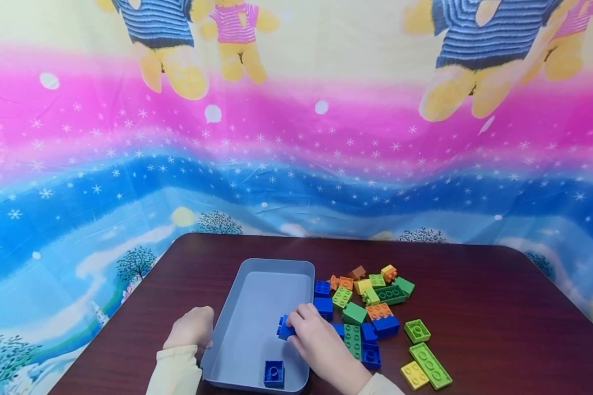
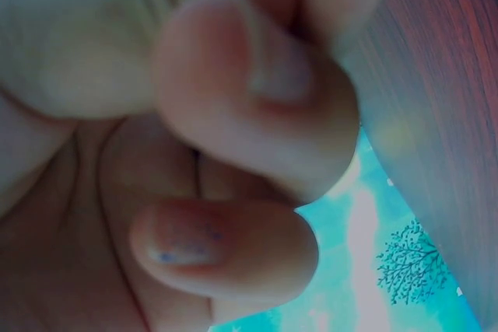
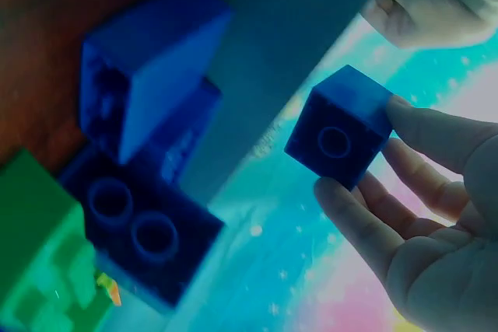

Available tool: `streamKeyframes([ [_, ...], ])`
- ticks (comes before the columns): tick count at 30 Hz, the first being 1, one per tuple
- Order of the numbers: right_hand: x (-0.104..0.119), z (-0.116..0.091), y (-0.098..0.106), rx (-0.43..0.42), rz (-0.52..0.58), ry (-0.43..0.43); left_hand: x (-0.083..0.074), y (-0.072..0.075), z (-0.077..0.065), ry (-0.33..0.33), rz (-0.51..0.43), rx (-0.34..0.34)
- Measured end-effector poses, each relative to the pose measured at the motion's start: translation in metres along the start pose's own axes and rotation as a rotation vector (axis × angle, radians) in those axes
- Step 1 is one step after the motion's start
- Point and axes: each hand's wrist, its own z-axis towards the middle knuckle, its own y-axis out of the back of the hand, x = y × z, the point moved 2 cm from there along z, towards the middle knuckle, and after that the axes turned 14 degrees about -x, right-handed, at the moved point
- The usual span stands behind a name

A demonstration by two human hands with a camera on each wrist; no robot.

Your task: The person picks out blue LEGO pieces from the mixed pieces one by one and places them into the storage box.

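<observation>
My right hand (image 1: 321, 343) pinches a square blue toy brick (image 1: 285, 327) between thumb and fingers, above the right part of a grey tray (image 1: 249, 307). In the right wrist view, the held brick (image 3: 346, 126) shows its hollow underside with one round tube. Another square blue brick (image 1: 274, 374) lies inside the tray near its front edge, hollow side up. Beside the tray's left wall is my left hand (image 1: 190, 329), fingers curled in. The left wrist view shows the curled fingers (image 2: 257, 99) close up, with nothing seen between them.
Right of the tray lies a loose pile of bricks, including a blue brick (image 1: 323, 308), a green brick (image 1: 354, 313) and an orange brick (image 1: 378, 311). Farther right are a long lime brick (image 1: 430, 366) and a yellow brick (image 1: 414, 375). A printed cloth (image 1: 296, 137) hangs behind the dark table (image 1: 494, 307).
</observation>
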Motion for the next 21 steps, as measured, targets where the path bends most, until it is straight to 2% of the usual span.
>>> streamKeyframes([
  [9, 0.002, -0.003, -0.02, 0.086, -0.029, 0.009, 0.0, 0.0, 0.0, -0.011, 0.005, -0.01],
  [21, 0.0, -0.008, -0.031, 0.145, 0.006, 0.057, 0.001, -0.001, 0.001, -0.002, 0.012, 0.001],
])
